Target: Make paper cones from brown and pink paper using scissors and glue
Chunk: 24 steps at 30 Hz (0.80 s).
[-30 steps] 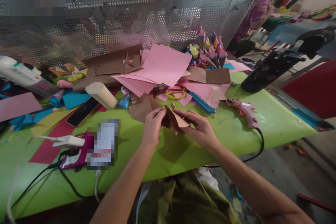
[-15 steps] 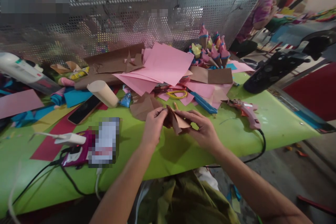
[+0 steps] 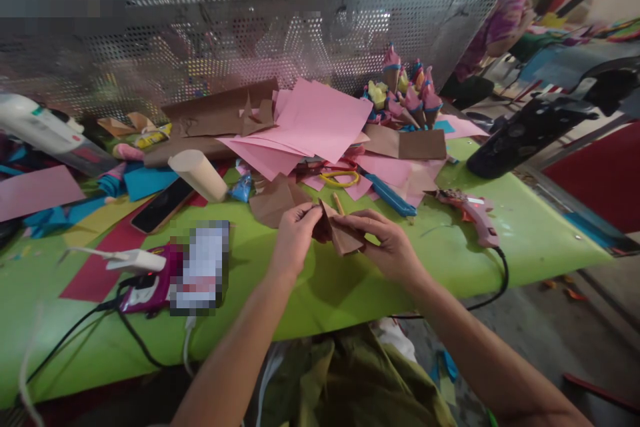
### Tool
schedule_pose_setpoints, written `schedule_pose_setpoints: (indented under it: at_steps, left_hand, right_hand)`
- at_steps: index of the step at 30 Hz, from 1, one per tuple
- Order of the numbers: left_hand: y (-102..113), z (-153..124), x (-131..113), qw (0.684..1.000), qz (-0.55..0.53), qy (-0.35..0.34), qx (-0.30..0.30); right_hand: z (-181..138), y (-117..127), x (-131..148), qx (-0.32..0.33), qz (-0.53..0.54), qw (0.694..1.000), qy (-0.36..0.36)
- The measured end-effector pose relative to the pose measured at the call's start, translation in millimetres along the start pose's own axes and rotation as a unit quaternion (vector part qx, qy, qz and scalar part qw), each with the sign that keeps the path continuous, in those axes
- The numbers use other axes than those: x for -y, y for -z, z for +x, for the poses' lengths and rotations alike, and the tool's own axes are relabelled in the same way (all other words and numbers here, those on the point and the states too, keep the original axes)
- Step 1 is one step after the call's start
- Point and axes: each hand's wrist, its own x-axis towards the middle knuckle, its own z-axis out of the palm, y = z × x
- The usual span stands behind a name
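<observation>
Between my two hands is a folded piece of brown paper, held just above the green table. My left hand pinches its left edge between thumb and fingertips. On the other side, my right hand grips the paper with the thumb below and the fingers along the top. Another brown paper piece lies just beyond my left hand. A thin yellowish stick shows behind the held paper. Further right rests a pink glue gun, its black cord running off the table's front.
Pink sheets and brown paper lie at the back. Paper ice cream cones stand at the back right. A blue cutter, yellow-handled scissors, a cardboard tube, phones, a power strip and a black bottle surround my hands.
The brown paper has turned slightly in my fingers, so its fold looks flatter and closer together. Both hands keep nearly the same place; the view has shifted slightly.
</observation>
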Motion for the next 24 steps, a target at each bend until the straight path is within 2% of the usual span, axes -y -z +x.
schedule_pose_setpoints:
  at_steps: [24]
  left_hand:
    - [3.3,1.8,-3.5,0.999,-0.018,0.019,0.031]
  right_hand:
    - [2.0,2.2,0.5,0.025,0.063,0.997,-0.032]
